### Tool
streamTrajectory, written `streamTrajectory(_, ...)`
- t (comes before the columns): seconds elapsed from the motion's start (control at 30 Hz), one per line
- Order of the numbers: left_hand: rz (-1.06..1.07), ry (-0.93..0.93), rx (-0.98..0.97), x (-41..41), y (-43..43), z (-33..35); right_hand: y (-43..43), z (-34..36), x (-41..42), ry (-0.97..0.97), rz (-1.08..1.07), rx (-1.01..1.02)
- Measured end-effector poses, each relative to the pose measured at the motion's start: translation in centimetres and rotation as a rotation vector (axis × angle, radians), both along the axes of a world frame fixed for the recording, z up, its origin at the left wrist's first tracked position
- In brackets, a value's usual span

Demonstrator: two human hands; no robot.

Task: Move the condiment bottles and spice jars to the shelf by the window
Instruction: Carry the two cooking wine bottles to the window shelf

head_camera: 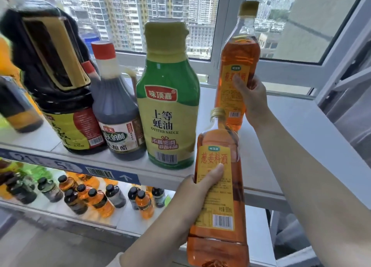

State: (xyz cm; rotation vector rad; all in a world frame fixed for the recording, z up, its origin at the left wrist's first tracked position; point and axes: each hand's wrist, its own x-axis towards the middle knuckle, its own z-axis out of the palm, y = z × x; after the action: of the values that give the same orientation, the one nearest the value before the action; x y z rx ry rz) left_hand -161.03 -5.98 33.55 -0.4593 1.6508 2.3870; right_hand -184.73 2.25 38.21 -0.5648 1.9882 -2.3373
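Nearest wine bottle (218, 240), neck up, in curled left fingers (214, 173); rear bottle (239, 53) likewise in right fingers (240, 82).

A white shelf (291, 122) stands right against a wide window (160, 15), its top board reaching the sill along its back edge. Along the board's front edge runs a blue label strip (66, 167) with a barcode and an arrow (the rest of the print is too blurred to read). A lower board (124, 224), also white, lies beneath. The window frame (227, 35) is white, and at the right a sash (345, 51) stands angled open. Through the glass show pale tower blocks (124, 11) and, farther right, a green hillside (281, 13). Bright daylight falls across the top board.
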Motion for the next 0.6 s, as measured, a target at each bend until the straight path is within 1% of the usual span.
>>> streamTrajectory(0.2,0.000,-0.003,0.015,-0.1,-0.2,0.0,-0.9,-0.7,-0.8,-0.032,0.035,-0.023)
streamTrajectory(0.4,0.015,-0.036,0.016,0.0,0.0,0.0,-0.9,-0.8,0.0,-0.037,0.087,0.013)
streamTrajectory(0.6,0.006,-0.015,-0.024,0.1,-0.1,-0.1,-0.6,-0.6,0.3,-0.044,0.107,0.060)
